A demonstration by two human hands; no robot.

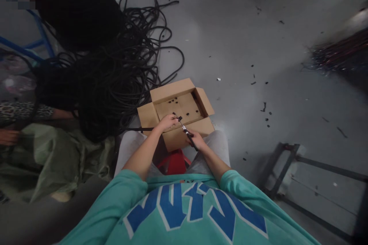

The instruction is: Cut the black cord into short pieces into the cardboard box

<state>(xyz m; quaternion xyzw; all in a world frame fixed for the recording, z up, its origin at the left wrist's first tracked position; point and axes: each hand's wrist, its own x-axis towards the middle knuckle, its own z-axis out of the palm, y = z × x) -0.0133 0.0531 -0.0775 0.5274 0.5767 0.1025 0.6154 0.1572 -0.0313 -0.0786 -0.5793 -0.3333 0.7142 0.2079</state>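
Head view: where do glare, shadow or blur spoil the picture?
Head view: pale sheen on the smooth grey floor; shadow swallows detail in the tangled black rope pile; blur smears the dark stringy bundle at right; upper-left corner pixelated.

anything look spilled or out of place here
Yes, mildly: small black scraps lie scattered on the grey floor to the right, outside the open cardboard box, where similar bits lie. The black cord on the left sprawls in a loose tangle. No damage stands out.
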